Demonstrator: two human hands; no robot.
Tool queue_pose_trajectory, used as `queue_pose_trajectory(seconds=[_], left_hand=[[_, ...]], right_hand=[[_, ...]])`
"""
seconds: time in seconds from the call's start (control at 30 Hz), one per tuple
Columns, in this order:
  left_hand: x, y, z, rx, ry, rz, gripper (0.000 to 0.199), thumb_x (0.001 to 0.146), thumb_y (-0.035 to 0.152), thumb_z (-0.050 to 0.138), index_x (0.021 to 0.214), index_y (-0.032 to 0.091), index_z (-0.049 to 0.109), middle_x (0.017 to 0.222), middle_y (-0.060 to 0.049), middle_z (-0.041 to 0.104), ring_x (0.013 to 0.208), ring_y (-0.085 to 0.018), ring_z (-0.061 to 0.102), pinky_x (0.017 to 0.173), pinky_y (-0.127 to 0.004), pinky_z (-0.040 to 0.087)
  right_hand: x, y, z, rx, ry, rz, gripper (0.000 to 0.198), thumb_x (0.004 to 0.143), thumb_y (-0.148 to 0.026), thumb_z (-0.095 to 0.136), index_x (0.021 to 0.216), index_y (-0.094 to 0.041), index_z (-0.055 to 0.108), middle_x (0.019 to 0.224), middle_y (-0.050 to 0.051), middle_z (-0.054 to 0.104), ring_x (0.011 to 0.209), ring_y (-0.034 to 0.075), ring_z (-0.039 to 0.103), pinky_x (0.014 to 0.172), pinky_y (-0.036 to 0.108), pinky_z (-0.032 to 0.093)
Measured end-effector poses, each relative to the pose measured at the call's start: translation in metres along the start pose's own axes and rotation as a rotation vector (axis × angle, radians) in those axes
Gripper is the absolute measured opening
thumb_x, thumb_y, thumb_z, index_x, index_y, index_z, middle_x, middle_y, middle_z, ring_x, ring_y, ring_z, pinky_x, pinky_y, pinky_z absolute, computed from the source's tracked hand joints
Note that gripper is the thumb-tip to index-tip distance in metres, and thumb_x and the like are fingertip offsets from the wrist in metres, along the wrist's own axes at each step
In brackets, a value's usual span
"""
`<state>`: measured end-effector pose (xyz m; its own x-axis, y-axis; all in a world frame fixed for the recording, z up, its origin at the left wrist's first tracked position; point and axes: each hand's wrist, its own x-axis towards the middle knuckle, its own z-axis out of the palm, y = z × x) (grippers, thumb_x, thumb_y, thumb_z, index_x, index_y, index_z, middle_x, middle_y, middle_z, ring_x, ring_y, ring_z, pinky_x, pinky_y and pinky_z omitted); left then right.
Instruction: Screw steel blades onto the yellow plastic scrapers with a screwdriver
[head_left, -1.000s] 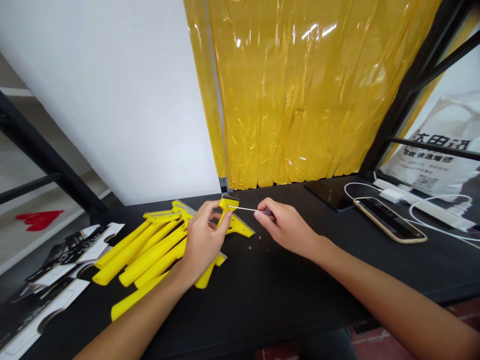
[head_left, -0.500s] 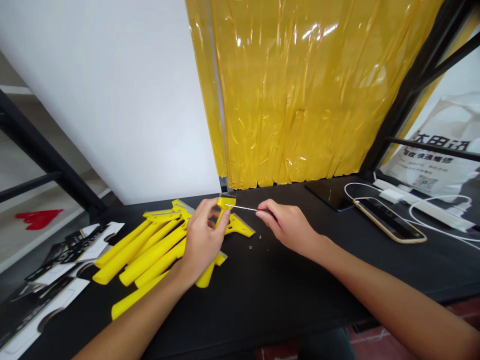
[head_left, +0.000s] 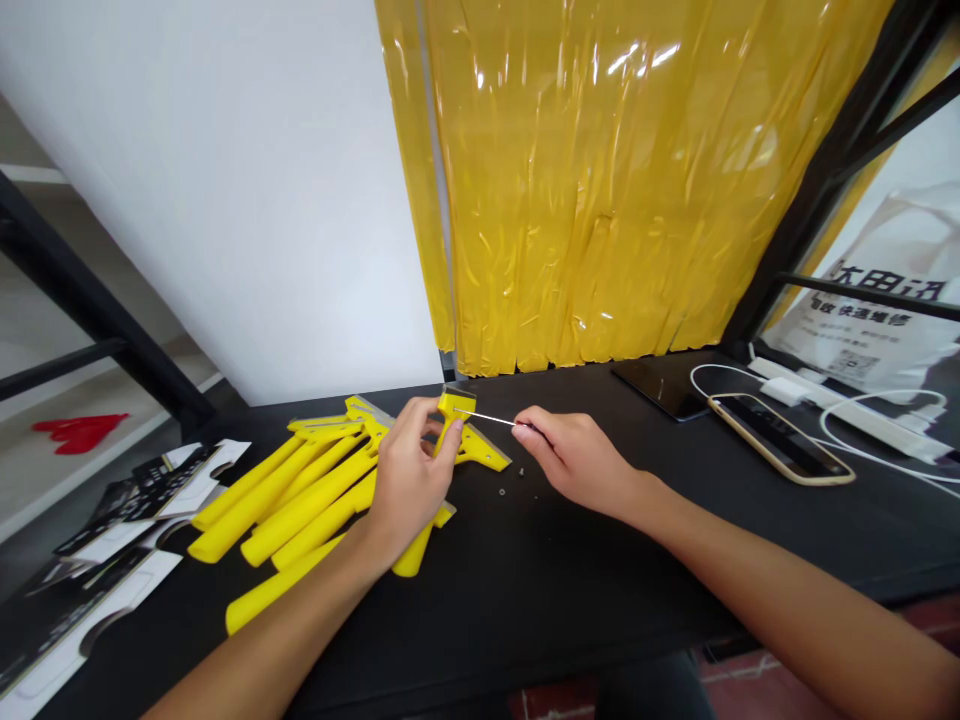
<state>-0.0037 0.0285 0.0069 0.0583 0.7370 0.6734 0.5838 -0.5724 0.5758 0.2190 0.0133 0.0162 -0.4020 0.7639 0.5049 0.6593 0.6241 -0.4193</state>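
My left hand (head_left: pixel 417 468) is closed around a yellow scraper (head_left: pixel 457 401), its head facing up and away from me. Between the fingers of my right hand (head_left: pixel 577 452) is a screwdriver (head_left: pixel 491 417); its thin metal shaft reaches left and its tip meets the scraper's head. My fingers hide most of the screwdriver's handle. Another yellow scraper (head_left: pixel 484 449) lies just behind and right of my left hand. Several more yellow scrapers (head_left: pixel 307 500) are piled to the left, partly under my left forearm. A tiny screw (head_left: pixel 521 472) and a small nut (head_left: pixel 502 492) rest on the table below my right hand.
Black and white cards (head_left: pixel 127 590) lie at the table's left. On the right are a phone (head_left: pixel 780 440) on a cable, a dark tablet (head_left: pixel 664 388) and a white power strip (head_left: pixel 855 410). Yellow plastic strips (head_left: pixel 600 200) hang behind the black table (head_left: pixel 585 590).
Both hands hold nearly the same position, with the screwdriver tip still at the scraper's head. The scraper head and screwdriver tip have shifted very slightly right in view.
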Motion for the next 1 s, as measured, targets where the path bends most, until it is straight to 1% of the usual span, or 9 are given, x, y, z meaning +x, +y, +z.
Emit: queue_pose_trajectory(seconds=[0.23,0.37,0.43,0.53,0.63,0.73,0.87,0.93,1.0], left_hand=[[-0.002,0.002,-0.001,-0.006,-0.001,0.051,0.013,0.092,0.028,0.062,0.104,0.022,0.060,0.092,-0.002,0.064,0.078,-0.016,0.067,0.055,-0.022,0.049],[0.002,0.001,-0.002,0.017,-0.013,0.033,0.014,0.092,0.028,0.062,0.104,0.021,0.061,0.095,-0.003,0.065,0.079,-0.016,0.067,0.055,-0.022,0.049],[0.005,-0.001,-0.003,-0.039,-0.035,-0.031,0.019,0.090,0.031,0.064,0.106,0.021,0.062,0.096,-0.004,0.067,0.077,-0.017,0.069,0.055,-0.022,0.051],[0.011,-0.003,-0.005,-0.268,-0.063,-0.205,0.026,0.087,0.034,0.068,0.108,0.020,0.060,0.098,-0.004,0.068,0.073,-0.018,0.071,0.052,-0.023,0.052],[0.017,-0.001,-0.007,-0.522,-0.110,-0.410,0.030,0.083,0.036,0.071,0.104,0.019,0.058,0.100,-0.006,0.067,0.074,-0.020,0.073,0.046,-0.023,0.052],[0.020,0.006,-0.011,-0.682,-0.201,-0.565,0.035,0.081,0.034,0.074,0.108,0.020,0.055,0.092,-0.004,0.069,0.069,-0.018,0.071,0.048,-0.022,0.053],[0.022,0.014,-0.013,-0.787,-0.260,-0.678,0.036,0.083,0.028,0.072,0.112,0.020,0.053,0.077,-0.001,0.069,0.047,-0.009,0.059,0.045,-0.020,0.049],[0.023,0.015,-0.013,-0.823,-0.245,-0.704,0.032,0.082,0.026,0.072,0.108,0.021,0.054,0.072,0.000,0.068,0.046,-0.010,0.059,0.043,-0.019,0.047],[0.023,0.015,-0.012,-0.841,-0.215,-0.727,0.029,0.081,0.024,0.073,0.103,0.021,0.056,0.073,-0.001,0.068,0.051,-0.012,0.062,0.041,-0.019,0.046]], right_hand=[[0.006,-0.002,-0.003,0.439,-0.033,0.162,0.036,0.101,-0.042,0.044,0.076,-0.019,0.056,0.062,-0.004,0.045,0.056,0.010,0.042,0.056,0.025,0.031],[0.007,0.000,0.003,0.624,-0.084,0.280,0.038,0.100,-0.048,0.044,0.077,-0.019,0.055,0.057,-0.007,0.034,0.050,0.010,0.032,0.050,0.025,0.028],[0.007,0.001,0.005,0.580,-0.086,0.245,0.037,0.099,-0.048,0.044,0.081,-0.019,0.057,0.060,-0.005,0.040,0.054,0.011,0.037,0.052,0.025,0.031],[0.007,0.006,0.004,0.502,-0.043,0.161,0.033,0.101,-0.048,0.043,0.093,-0.020,0.059,0.069,-0.003,0.049,0.061,0.012,0.045,0.057,0.025,0.036],[0.010,0.017,0.001,0.609,0.054,0.155,0.028,0.103,-0.046,0.037,0.101,-0.022,0.051,0.071,-0.004,0.048,0.061,0.012,0.045,0.060,0.026,0.040],[0.012,0.027,0.002,0.625,0.105,0.129,0.023,0.103,-0.043,0.038,0.098,-0.022,0.046,0.084,0.000,0.052,0.071,0.013,0.049,0.070,0.028,0.043],[0.013,0.032,0.006,0.503,0.088,0.172,0.018,0.099,-0.040,0.049,0.097,-0.022,0.048,0.081,-0.003,0.047,0.072,0.013,0.046,0.069,0.027,0.041],[0.011,0.031,0.008,0.456,0.050,0.189,0.019,0.095,-0.039,0.056,0.097,-0.022,0.052,0.072,-0.006,0.043,0.064,0.012,0.042,0.063,0.026,0.038],[0.010,0.030,0.008,0.422,-0.066,0.173,0.020,0.093,-0.040,0.060,0.094,-0.020,0.059,0.065,-0.007,0.042,0.058,0.010,0.040,0.058,0.024,0.035]])
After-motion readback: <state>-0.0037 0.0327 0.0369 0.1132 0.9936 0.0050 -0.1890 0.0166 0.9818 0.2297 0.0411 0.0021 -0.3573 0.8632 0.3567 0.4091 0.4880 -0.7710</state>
